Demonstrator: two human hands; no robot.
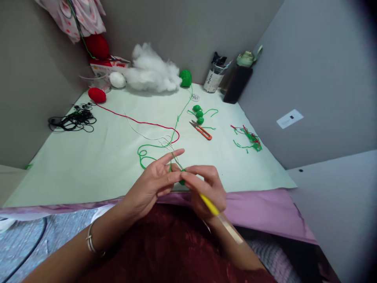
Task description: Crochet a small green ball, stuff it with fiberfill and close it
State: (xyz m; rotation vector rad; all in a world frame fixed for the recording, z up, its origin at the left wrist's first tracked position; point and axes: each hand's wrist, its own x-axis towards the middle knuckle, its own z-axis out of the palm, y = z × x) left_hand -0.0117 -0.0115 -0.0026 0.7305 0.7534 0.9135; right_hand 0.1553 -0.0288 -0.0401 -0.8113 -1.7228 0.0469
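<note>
My left hand (156,182) pinches a small green crochet piece (182,181) between thumb and fingers, with the index finger stretched out and green yarn (153,147) running over it. My right hand (206,188) is closed on a crochet hook with a yellow handle (209,204), its tip at the green piece. The yarn loops on the pale table cover (88,165) and leads back to a green yarn ball (185,78).
Orange-handled scissors (201,130) and three small green crochet balls (198,114) lie mid-table. Yarn scraps (250,138) are at right, black cords (73,119) at left. White stuffing (151,71), red yarn balls (97,94), a bottle (214,76) and a dark flask (238,80) stand at the back.
</note>
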